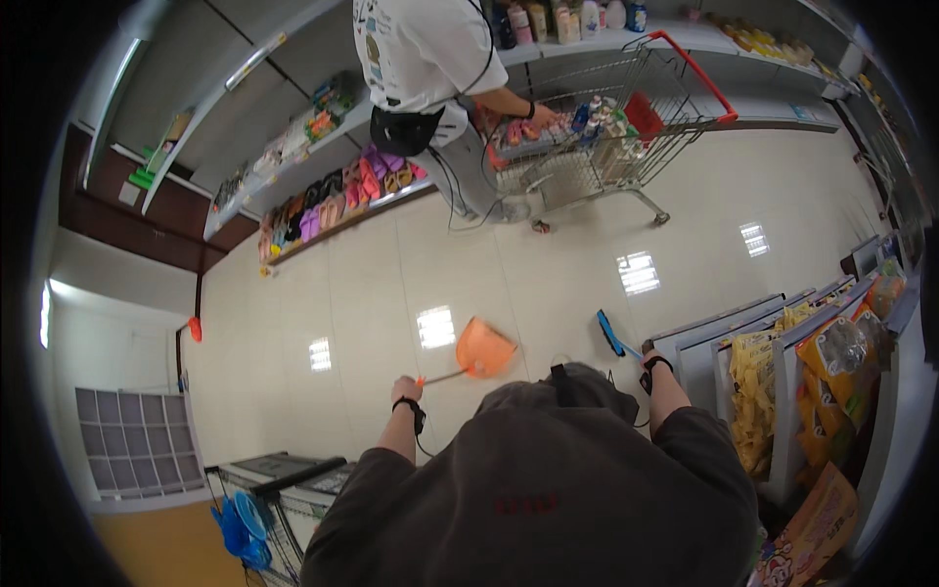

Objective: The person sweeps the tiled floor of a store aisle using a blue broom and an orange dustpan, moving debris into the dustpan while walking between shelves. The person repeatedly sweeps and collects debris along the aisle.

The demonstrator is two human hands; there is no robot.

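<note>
My left hand [408,389] is closed around the handle of an orange dustpan [486,348], whose pan lies out over the tiled floor. On the other side, my right hand [651,359] grips the handle of a blue broom [610,334] with dark bristles. The broom head is near the end of a low shelf unit and apart from the dustpan. Both wrists carry black bands. Between broom and dustpan lies bare tile, and my dark shirt fills the lower middle of the view.
A person in a white shirt [433,51] reaches into a loaded shopping cart [587,161]. Slippers [345,192] line a low shelf at the upper left. Shelves of packaged goods [752,396] stand at right, a wire rack [293,506] at lower left.
</note>
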